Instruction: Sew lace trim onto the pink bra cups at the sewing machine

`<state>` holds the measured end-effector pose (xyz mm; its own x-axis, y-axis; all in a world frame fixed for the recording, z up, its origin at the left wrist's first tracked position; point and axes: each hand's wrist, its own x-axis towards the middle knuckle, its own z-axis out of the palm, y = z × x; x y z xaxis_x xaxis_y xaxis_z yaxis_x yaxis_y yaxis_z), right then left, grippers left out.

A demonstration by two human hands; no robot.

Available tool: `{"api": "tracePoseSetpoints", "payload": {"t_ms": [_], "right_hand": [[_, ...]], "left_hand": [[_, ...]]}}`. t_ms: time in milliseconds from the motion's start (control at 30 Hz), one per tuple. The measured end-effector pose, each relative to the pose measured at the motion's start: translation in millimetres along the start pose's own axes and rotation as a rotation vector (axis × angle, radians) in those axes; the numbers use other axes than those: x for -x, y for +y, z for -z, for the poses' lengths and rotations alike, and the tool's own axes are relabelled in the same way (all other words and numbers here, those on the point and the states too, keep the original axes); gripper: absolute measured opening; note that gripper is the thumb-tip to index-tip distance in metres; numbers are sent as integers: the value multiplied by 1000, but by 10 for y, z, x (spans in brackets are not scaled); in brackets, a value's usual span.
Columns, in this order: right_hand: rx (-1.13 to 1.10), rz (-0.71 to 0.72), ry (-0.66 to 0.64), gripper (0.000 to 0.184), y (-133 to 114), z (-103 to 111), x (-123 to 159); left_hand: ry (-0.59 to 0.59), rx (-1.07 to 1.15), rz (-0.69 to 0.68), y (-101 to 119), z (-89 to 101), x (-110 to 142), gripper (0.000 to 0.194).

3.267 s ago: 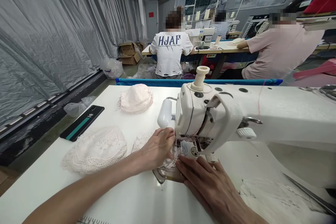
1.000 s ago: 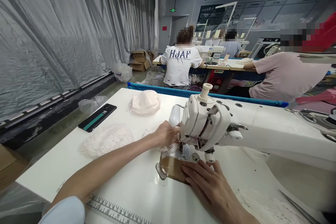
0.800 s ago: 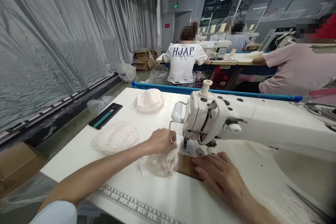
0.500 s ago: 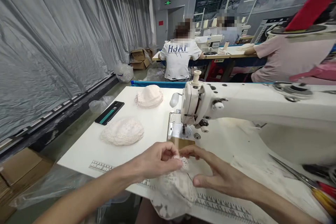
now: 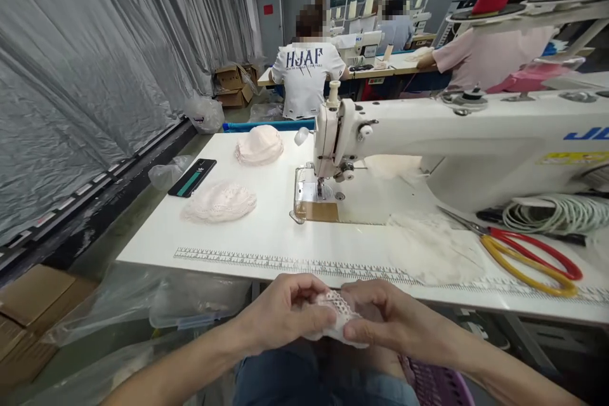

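Observation:
A small piece of white lace fabric (image 5: 339, 317) is gathered between my two hands, just off the table's front edge and above my lap. My left hand (image 5: 295, 311) pinches its left side, thumb on top. On the right side, my right hand (image 5: 380, 314) grips the same piece between thumb and fingers. A row of openwork holes shows along its upper edge; the rest is partly hidden by my fingers. Behind my hands stands the white sewing machine (image 5: 394, 130), its needle area (image 5: 320, 189) bare of cloth.
Two pale lace pieces, a near one (image 5: 219, 202) and a far one (image 5: 259, 144), lie left beside a phone (image 5: 193, 177). Sheer cloth (image 5: 432, 250), scissors (image 5: 528, 260) and a cord coil (image 5: 556, 212) lie right. A ruler strip (image 5: 285, 263) runs along the table front. Co-workers sit ahead.
Both hands have drawn the lace fabric back from the table edge toward my lap. My right hand, spread beside it before, now grips it. The view has tilted down and shifted right.

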<state>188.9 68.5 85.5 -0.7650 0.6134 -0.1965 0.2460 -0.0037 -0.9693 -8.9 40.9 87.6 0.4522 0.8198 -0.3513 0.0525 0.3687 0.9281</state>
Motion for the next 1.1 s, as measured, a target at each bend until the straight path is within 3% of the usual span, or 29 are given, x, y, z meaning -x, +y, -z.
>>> {"api": "tracePoseSetpoints", "payload": {"t_ms": [133, 300, 567, 733, 900, 1033, 1100], "right_hand": [[-69, -58, -72, 31, 95, -84, 82], [-95, -107, -67, 32, 306, -121, 144], [-93, -117, -85, 29, 427, -158, 135], [-63, -91, -102, 31, 436, -141, 105], [-227, -207, -115, 30, 639, -124, 145], [-357, -252, -154, 36, 776, -206, 216], [-313, -252, -142, 38, 847, -225, 212]], "left_hand": [[-16, -5, 82, -218, -45, 41, 34], [-27, 15, 9, -427, -41, 52, 29], [-26, -36, 91, -548, -79, 49, 31], [5, 118, 128, -657, -67, -14, 35], [-11, 258, 253, -809, -32, -20, 40], [-10, 101, 365, -877, -65, -52, 39], [-55, -31, 439, -859, -75, -116, 31]]}}
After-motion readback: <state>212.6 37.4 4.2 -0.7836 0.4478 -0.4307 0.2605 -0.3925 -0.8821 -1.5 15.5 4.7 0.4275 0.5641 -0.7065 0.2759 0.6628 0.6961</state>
